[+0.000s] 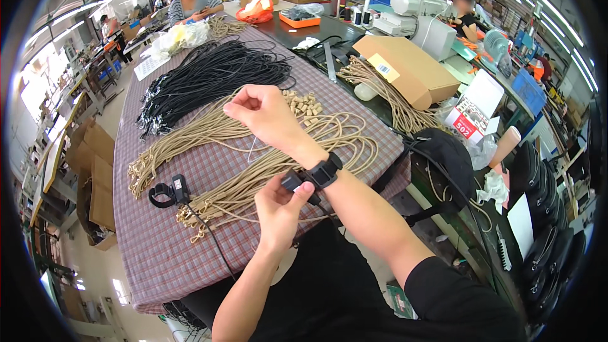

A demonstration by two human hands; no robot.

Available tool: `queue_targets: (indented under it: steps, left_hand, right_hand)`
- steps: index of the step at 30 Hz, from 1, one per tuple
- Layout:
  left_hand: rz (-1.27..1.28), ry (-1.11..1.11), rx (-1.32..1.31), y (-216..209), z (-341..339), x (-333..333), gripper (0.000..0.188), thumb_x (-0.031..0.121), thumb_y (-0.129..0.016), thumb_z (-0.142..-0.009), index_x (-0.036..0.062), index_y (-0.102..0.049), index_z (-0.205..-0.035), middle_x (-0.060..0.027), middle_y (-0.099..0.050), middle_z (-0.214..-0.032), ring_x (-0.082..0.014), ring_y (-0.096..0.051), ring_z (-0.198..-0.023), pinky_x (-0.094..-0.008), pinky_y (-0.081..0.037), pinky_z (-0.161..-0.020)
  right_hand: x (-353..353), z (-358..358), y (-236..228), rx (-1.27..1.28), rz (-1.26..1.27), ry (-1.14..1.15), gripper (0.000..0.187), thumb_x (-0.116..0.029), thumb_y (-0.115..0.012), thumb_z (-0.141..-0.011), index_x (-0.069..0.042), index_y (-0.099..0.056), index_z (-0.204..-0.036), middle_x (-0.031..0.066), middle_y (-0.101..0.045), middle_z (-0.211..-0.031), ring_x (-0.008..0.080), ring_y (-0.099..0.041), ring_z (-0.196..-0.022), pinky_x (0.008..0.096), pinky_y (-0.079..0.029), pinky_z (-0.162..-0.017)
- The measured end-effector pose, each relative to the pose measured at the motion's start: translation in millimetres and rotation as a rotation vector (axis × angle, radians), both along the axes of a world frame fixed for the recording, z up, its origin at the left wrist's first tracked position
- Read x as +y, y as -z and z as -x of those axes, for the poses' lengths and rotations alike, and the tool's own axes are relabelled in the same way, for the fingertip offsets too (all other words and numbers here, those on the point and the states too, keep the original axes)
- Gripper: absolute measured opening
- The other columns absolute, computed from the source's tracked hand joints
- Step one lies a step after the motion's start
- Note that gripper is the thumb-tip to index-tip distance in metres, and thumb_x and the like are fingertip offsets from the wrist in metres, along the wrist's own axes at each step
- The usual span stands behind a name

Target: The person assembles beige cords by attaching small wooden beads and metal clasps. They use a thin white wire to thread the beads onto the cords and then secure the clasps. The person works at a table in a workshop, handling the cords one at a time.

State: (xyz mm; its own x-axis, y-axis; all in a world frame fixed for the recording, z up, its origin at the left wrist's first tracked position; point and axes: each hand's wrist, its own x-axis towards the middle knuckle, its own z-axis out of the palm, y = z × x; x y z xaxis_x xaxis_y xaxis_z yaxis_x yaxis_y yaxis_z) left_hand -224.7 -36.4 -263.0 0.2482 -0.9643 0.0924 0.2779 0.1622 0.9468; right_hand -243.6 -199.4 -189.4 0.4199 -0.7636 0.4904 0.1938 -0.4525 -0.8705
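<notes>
My left hand pinches a small black box-shaped device between thumb and fingers, close against my right wrist. Around that wrist runs a black strap with a buckle. My right hand hovers above the tan cords, palm partly turned in; its fingers curl loosely, with the thumb apart and nothing in them. A second black strap with a small module lies on the checked cloth at left, a cable running from it. Beneath my hands spread bundles of tan cords with metal clasps at their near-left ends.
A pile of black cords lies farther back, with tan cylindrical pieces beside the right hand. At right stand a cardboard box, a black cap and a metal ruler. Another person sits across the table.
</notes>
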Motion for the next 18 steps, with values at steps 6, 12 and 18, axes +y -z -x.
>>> queue_targets:
  steps: [6, 12, 18]
  left_hand:
    - [-0.009, -0.033, 0.048, -8.5, -18.7, -9.8, 0.033, 0.012, -0.081, -0.098, -0.0096, -0.067, -0.118, -0.0101, -0.076, -0.102, -0.0137, -0.071, -0.087, -0.0310, -0.059, -0.079]
    - [-0.049, -0.009, 0.017, -0.1, -26.3, -24.1, 0.029, 0.012, -0.081, -0.098, -0.0076, -0.068, -0.116, -0.0071, -0.074, -0.098, -0.0116, -0.069, -0.086, -0.0293, -0.059, -0.080]
    - [-0.006, -0.109, 0.079, -10.4, -25.2, -19.5, 0.031, 0.014, -0.081, -0.099, -0.0059, -0.066, -0.119, -0.0059, -0.074, -0.102, -0.0103, -0.067, -0.092, -0.0259, -0.053, -0.079]
  right_hand:
    - [-3.5, -11.8, -1.0, 0.219, 0.284, 0.117, 0.017, -0.018, -0.079, -0.090, -0.001, -0.075, -0.089, 0.0124, -0.075, -0.077, 0.0242, -0.074, -0.070, 0.0372, -0.057, -0.067]
    - [-17.7, -24.0, 1.6, 0.261, 0.308, 0.052, 0.018, -0.017, -0.081, -0.093, 0.000, -0.076, -0.091, 0.0047, -0.071, -0.073, 0.0110, -0.064, -0.065, 0.0301, -0.053, -0.062]
    - [-16.3, -28.9, -13.2, 0.282, 0.287, 0.035, 0.022, -0.021, -0.081, -0.091, 0.001, -0.077, -0.089, 0.0126, -0.076, -0.077, 0.0210, -0.072, -0.068, 0.0349, -0.057, -0.067]
